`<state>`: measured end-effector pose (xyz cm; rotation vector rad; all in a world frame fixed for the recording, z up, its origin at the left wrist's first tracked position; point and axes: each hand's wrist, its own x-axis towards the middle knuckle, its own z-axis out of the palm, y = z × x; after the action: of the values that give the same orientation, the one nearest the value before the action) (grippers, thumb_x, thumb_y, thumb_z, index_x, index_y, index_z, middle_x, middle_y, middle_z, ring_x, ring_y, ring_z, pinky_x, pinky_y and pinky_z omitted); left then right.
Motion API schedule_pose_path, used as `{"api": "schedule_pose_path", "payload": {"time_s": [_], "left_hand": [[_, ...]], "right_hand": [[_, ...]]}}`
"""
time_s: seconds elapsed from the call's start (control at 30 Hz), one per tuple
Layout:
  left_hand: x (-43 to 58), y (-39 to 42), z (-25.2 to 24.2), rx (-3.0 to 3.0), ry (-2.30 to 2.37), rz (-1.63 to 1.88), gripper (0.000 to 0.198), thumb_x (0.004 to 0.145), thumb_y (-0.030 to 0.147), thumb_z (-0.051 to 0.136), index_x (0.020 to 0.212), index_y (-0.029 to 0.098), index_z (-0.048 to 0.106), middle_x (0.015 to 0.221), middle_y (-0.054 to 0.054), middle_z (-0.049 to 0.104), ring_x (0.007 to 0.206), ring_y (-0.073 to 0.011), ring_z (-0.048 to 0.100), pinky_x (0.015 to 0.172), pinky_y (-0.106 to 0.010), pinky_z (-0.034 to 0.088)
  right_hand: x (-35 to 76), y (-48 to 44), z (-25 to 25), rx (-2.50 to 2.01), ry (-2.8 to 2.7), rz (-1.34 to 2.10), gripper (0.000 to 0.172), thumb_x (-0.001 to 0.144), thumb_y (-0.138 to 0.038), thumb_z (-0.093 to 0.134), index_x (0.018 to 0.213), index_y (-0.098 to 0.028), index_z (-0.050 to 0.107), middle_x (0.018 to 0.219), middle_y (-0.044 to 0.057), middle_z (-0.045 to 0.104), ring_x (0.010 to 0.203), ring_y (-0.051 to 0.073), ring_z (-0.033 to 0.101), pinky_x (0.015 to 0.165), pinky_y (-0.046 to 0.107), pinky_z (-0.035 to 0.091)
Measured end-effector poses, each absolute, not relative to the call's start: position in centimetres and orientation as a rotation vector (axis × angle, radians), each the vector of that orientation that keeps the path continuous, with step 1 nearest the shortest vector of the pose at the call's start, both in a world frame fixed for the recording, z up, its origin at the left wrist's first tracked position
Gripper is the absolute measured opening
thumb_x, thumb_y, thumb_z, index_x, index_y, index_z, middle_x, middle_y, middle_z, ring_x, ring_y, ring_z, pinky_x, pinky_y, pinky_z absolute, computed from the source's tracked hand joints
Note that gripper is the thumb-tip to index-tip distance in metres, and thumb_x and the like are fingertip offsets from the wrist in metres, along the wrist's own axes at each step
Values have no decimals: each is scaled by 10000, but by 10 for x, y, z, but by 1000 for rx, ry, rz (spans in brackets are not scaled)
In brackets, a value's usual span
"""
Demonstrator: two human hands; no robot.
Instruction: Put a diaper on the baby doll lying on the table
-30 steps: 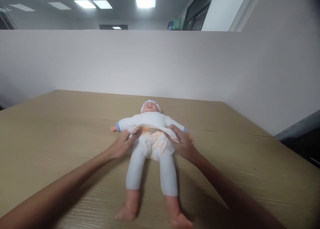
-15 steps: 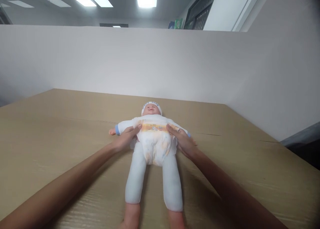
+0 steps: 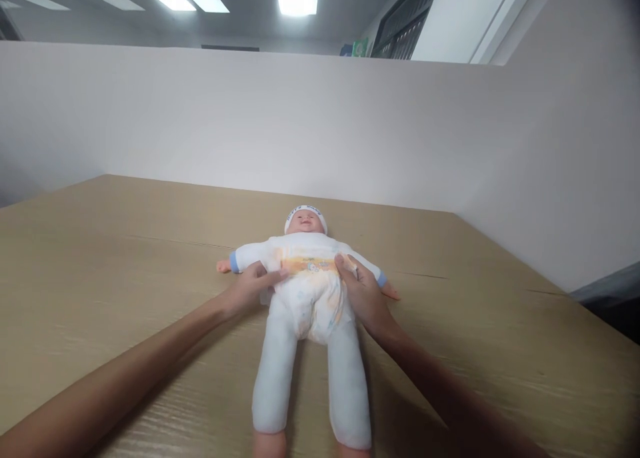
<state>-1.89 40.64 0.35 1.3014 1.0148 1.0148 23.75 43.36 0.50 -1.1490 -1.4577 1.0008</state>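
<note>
A baby doll in white clothes and a white cap lies on its back on the wooden table, head away from me. A diaper with a yellow-orange printed waistband covers its hips. My left hand grips the diaper's left side at the waist, fingers closed on its edge. On the other side my right hand holds the waist, thumb pressed on the waistband. The doll's white legs stretch toward me; its feet are cut off by the bottom edge.
White partition walls close off the table at the back and on the right. The table's right edge drops to a dark floor. Ceiling lights show above the partition.
The diaper's front has been drawn up over the doll's belly and its sides pulled in at the waist. Both hands shifted slightly inward. The camera dipped, so the doll's feet left the frame.
</note>
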Motion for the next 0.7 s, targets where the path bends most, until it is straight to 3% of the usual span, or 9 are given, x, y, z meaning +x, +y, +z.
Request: {"api": "schedule_pose_path", "payload": {"time_s": [0.17,0.33,0.53,0.7], "left_hand": [[-26,402,9,1383,1103,997,400,909,551,822,1088,197,763,1034,-54,792,976,-258,733,825,-321,551],[-51,411,0,1380,1296,963,307,816,468,846,898,195,732,821,-17,709,814,-244,680,692,-317,530],[-51,410,5,1350,1117,914,336,923,524,742,988,196,778,996,-44,772,1008,-289,716,867,-360,572],[-40,405,6,1424,1101,987,366,971,570,760,1009,206,765,966,-36,770,962,-249,708,845,-314,537]], "right_hand": [[241,436,3,-1167,-1484,978,584,925,-816,639,820,-246,574,870,49,693,915,285,638,826,364,519],[243,436,6,-1163,-1521,1000,579,918,-821,645,831,-249,608,897,63,724,910,296,662,861,381,552],[243,436,3,-1163,-1521,967,577,936,-813,631,819,-248,607,888,60,721,886,285,655,851,372,552],[248,436,2,-1165,-1514,887,569,941,-779,668,743,-259,547,767,17,634,821,253,599,781,342,504]]}}
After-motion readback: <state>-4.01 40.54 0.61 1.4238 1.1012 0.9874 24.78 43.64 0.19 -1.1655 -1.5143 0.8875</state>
